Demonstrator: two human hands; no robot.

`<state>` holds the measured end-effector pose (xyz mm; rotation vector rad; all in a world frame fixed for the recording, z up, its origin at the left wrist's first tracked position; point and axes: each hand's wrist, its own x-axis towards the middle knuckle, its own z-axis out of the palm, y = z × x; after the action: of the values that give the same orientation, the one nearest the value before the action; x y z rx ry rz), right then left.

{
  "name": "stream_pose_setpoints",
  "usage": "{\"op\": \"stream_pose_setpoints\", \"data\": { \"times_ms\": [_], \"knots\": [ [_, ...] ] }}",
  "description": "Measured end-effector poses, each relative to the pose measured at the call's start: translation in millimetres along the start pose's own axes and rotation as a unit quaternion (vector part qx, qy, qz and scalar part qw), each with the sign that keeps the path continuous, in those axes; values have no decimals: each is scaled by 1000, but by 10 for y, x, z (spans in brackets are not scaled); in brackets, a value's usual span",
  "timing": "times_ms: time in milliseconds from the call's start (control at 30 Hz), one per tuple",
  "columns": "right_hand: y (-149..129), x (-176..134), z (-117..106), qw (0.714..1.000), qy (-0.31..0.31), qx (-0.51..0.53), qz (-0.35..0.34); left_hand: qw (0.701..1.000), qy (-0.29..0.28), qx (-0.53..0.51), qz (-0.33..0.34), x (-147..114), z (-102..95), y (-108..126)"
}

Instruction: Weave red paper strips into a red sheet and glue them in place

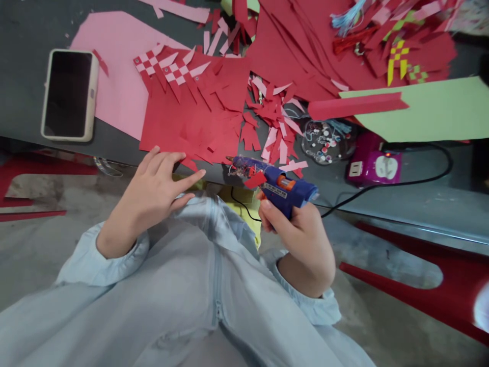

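Note:
A blue glue gun (275, 183) is gripped in my right hand (298, 232), its nozzle pointing left over the table's front edge. Bits of red paper and stringy glue cling to its barrel. My left hand (155, 186) lies with fingers spread at the near edge of a red paper sheet (179, 127), fingertips at its border. On that sheet rest woven pink-and-red paper pieces (178, 74) and small red scraps. Between the sheet and the glue gun's far side lies a heap of red and pink paper scraps (273, 117).
A phone (69, 94) lies at the left on pink paper (118, 56). To the right are a clear dish of beads (326, 145), a purple power box (374, 163) with a black cable (416, 181), and green paper (428, 109). Red stools (451, 275) stand below the table.

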<state>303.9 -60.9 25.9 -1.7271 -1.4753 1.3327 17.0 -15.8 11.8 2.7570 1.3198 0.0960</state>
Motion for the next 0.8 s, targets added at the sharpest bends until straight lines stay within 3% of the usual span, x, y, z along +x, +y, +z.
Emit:
{"op": "stream_pose_setpoints", "data": {
  "times_ms": [133, 367, 633, 800],
  "knots": [
    [3, 3, 1, 1000, -3, -4, 1, 1000, 13, -2, 24, -28, 2, 4],
    [5, 2, 2, 1000, -2, -3, -7, 999, 11, -26, -33, -24, 43, 43],
    [8, 4, -8, 1000, -4, -15, -15, 999, 10, -32, 15, -26, 28, 62],
    [-3, 12, -9, 1000, -5, -13, -21, 999, 13, -21, -32, 14, 34, 97]
  ]
}}
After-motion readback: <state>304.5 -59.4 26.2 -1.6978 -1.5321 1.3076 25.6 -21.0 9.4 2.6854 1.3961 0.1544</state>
